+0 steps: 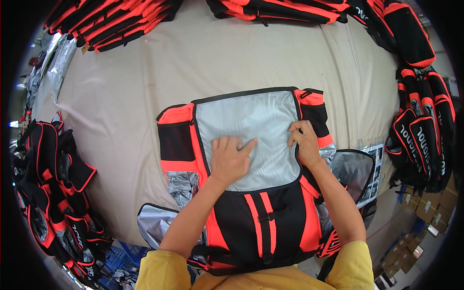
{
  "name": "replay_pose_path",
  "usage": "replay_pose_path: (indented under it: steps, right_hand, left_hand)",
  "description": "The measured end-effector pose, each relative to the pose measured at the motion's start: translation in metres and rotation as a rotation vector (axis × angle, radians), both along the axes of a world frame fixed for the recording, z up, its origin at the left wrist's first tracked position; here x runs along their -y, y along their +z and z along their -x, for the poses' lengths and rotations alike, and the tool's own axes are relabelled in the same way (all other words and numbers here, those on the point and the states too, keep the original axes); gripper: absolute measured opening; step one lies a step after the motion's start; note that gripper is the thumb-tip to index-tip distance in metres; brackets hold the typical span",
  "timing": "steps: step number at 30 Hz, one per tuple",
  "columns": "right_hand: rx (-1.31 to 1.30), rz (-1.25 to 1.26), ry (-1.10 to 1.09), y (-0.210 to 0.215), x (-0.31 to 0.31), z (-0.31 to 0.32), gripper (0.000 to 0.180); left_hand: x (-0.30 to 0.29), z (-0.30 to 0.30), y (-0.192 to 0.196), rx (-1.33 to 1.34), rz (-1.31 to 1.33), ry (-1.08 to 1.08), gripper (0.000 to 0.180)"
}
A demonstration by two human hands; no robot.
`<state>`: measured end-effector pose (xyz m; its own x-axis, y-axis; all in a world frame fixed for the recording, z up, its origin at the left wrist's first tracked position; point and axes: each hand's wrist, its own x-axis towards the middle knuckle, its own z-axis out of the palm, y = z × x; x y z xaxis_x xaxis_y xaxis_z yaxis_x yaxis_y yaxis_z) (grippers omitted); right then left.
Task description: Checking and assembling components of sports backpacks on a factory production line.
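A black and orange backpack (261,217) lies flat on the beige-covered table (145,82) right in front of me, with a silver-grey mesh panel (251,121) on its upper half. My left hand (231,158) presses flat on the mesh panel, fingers spread and pointing up and to the right. My right hand (303,142) pinches the panel's right edge next to the orange trim. Two silver-lined side flaps (157,220) (355,169) stick out at the bag's lower left and right.
Stacks of the same black and orange bags lie at the far left (111,21), the far middle (285,9), the right edge (423,140) and the left side (53,193). Cardboard boxes (427,212) sit on the floor at lower right. Blue crates (121,256) show below the table's front edge.
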<state>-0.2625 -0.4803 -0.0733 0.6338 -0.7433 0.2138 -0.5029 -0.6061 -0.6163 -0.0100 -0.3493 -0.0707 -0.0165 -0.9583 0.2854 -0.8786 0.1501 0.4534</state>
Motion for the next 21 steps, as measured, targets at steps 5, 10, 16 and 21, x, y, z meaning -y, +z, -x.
replay_pose_path:
  steps: [5,10,16,21]
  right_hand:
    - [-0.003,0.028,0.005,0.0003,-0.0003,-0.0006,0.013]
    - [0.002,0.035,0.008,-0.0008,-0.0008,-0.0006,0.012]
    - [0.008,0.036,0.003,-0.0013,-0.0006,0.0010,0.009]
    - [0.002,0.049,0.003,-0.0049,0.0015,0.0046,0.008]
  left_hand:
    - [-0.0009,-0.0005,-0.0020,-0.008,0.014,-0.017,0.050]
    - [-0.0021,-0.0017,-0.0043,0.010,0.016,-0.024,0.051]
    - [-0.0003,0.0019,-0.0038,0.034,0.041,-0.027,0.053]
    - [0.0014,0.0026,-0.0079,0.026,0.028,-0.041,0.051]
